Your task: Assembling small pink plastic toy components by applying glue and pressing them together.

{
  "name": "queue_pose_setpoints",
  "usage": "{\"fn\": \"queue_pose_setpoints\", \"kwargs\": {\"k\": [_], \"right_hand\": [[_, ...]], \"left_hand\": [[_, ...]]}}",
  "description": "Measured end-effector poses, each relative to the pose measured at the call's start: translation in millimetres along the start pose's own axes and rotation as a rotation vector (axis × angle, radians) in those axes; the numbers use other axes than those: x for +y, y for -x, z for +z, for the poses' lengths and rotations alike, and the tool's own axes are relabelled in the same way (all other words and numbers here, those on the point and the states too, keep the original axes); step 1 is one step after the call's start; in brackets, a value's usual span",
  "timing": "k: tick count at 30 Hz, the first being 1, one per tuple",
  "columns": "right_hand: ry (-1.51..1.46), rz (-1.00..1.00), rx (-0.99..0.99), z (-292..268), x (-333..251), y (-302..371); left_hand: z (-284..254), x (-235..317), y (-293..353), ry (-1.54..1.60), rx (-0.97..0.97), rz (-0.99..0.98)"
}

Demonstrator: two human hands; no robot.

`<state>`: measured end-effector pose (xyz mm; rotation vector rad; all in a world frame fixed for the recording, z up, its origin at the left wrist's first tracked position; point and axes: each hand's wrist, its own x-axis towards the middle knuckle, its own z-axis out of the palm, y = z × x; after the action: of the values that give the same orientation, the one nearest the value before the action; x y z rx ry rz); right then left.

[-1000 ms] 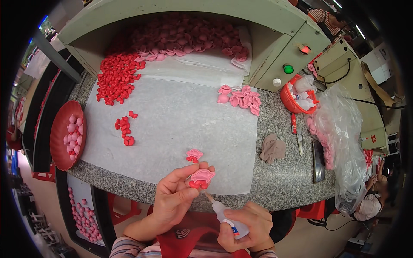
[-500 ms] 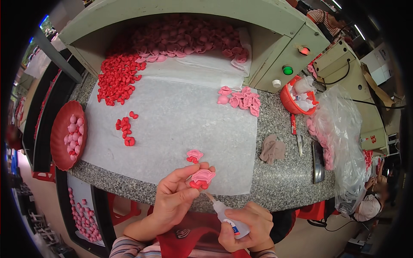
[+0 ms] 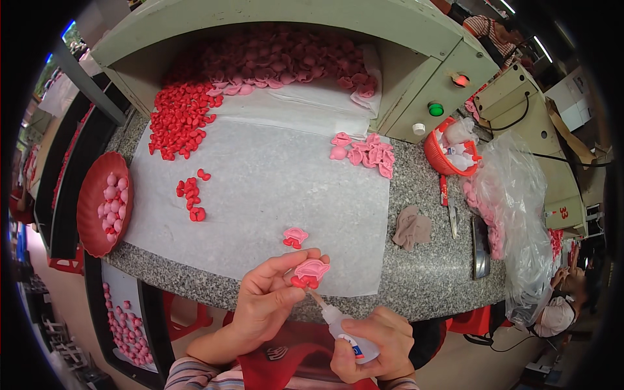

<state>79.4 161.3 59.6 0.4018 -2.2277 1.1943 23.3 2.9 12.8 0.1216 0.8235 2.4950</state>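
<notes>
Between the thumb and fingers of my left hand [image 3: 263, 299] is a small pink plastic part with red foot-shaped pieces [image 3: 312, 270] along its lower edge. My right hand [image 3: 380, 341] is wrapped round a small white squeeze glue bottle [image 3: 336, 318] with a thin nozzle. The nozzle tip comes up close to the red pieces by my left fingertips; I cannot tell if it touches. A similar pink part with red pieces [image 3: 295, 237] lies on the white sheet [image 3: 260, 188] just beyond my left hand.
Red pieces [image 3: 179, 127] are heaped at the far left, beside a green-grey housing [image 3: 416, 84] full of pink parts [image 3: 273, 55]. A red bowl [image 3: 91, 224] stands left. On the right are an orange basket [image 3: 445, 159], a knife [image 3: 452, 211], a cloth [image 3: 413, 227] and a phone [image 3: 481, 247].
My left hand has shifted slightly right with the pink part, which is tilted a little differently. The glue bottle stays almost in place, its nozzle near the red pieces.
</notes>
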Motion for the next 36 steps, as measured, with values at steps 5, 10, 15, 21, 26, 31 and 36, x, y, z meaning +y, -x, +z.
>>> {"fn": "queue_pose_setpoints", "kwargs": {"k": [5, 10, 15, 21, 26, 31, 36], "right_hand": [[0.002, -0.025, 0.013, 2.9, 2.1, 0.0], [0.003, -0.033, 0.014, 3.5, 2.3, -1.6], [-0.003, -0.023, -0.002, 3.9, 3.1, -0.6], [0.003, -0.02, -0.001, 4.0, 2.6, 0.9], [-0.004, -0.016, -0.003, 4.9, 3.0, 1.5], [0.003, 0.012, -0.008, -0.1, 1.8, 0.4], [0.09, 0.141, 0.24, -15.3, 21.2, 0.0]], "left_hand": [[-0.5, -0.3, 0.7, 0.001, -0.011, -0.007], [0.2, -0.2, 1.3, -0.003, 0.004, -0.028], [-0.5, -0.3, 1.1, 0.001, 0.001, -0.023], [-1.3, -0.7, 1.8, 0.003, -0.004, -0.014], [-2.0, 0.1, 2.6, 0.001, 0.006, -0.013], [-0.3, -3.1, -1.7, -0.003, 0.006, -0.012], [-0.3, -2.7, -0.6, -0.024, 0.078, 0.005]]}}
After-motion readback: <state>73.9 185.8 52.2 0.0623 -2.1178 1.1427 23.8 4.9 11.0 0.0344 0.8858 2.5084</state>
